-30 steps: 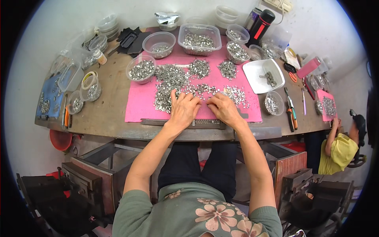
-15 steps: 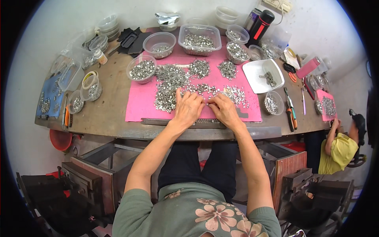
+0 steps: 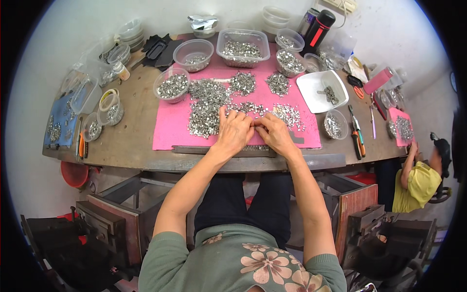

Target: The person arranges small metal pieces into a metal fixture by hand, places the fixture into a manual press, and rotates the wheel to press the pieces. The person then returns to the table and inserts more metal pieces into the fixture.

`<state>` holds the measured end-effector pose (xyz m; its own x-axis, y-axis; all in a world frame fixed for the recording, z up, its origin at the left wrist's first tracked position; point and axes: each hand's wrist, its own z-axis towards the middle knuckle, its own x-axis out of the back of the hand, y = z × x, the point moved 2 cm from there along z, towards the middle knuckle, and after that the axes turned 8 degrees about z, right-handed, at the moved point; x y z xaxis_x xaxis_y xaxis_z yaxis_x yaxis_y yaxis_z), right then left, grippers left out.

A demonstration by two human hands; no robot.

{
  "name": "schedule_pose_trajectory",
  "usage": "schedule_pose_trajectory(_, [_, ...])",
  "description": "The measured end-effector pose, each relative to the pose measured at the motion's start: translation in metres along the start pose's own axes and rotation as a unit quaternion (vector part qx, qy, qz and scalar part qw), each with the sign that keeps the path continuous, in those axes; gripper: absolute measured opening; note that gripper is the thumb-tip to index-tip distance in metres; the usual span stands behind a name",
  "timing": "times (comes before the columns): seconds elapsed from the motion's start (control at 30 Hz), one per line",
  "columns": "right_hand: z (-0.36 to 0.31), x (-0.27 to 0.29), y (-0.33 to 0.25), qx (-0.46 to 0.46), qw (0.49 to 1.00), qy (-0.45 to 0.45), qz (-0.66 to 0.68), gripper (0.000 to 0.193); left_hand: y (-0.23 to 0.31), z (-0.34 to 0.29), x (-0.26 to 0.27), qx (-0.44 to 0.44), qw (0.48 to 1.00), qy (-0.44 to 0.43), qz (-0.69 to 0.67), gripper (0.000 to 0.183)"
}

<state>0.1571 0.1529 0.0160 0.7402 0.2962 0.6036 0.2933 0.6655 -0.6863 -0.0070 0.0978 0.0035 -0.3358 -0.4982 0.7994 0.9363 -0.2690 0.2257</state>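
My left hand and my right hand meet fingertip to fingertip above a pink mat. Both have thumb and fingers pinched together; whatever is between them is too small and covered to make out. Just in front of the hands, small shiny metal pieces lie in a loose band. A large heap of such pieces spreads beside my left hand, and a thinner scatter lies beyond my right. Below my wrists, a dark slotted metal bar runs along the mat's near edge.
Clear bowls and a rectangular tub of metal pieces stand behind the heaps. To the right are a white tray, pliers and a black flask. A co-worker in yellow sits at far right. A blue mat lies left.
The fingertips have drawn slightly closer together, and the tiny light piece glimpsed between them is now covered. The whole view has shifted a little; the heaps and bowls look the same.
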Motion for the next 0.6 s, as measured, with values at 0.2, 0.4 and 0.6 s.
schedule_pose_trajectory(0.2, [0.0,-0.001,-0.003,0.059,0.995,0.001,-0.087,0.01,0.005,-0.004,0.008,-0.011,1.0,0.013,-0.001,0.011])
schedule_pose_trajectory(0.4, [-0.012,0.007,-0.007,0.062,0.994,0.031,-0.084,0.011,0.039,-0.025,0.027,-0.025,0.995,0.018,-0.091,0.012])
schedule_pose_trajectory(0.6, [-0.029,0.014,-0.014,0.037,0.997,0.062,-0.041,0.016,0.047,-0.031,0.017,-0.025,0.995,0.021,-0.091,0.015])
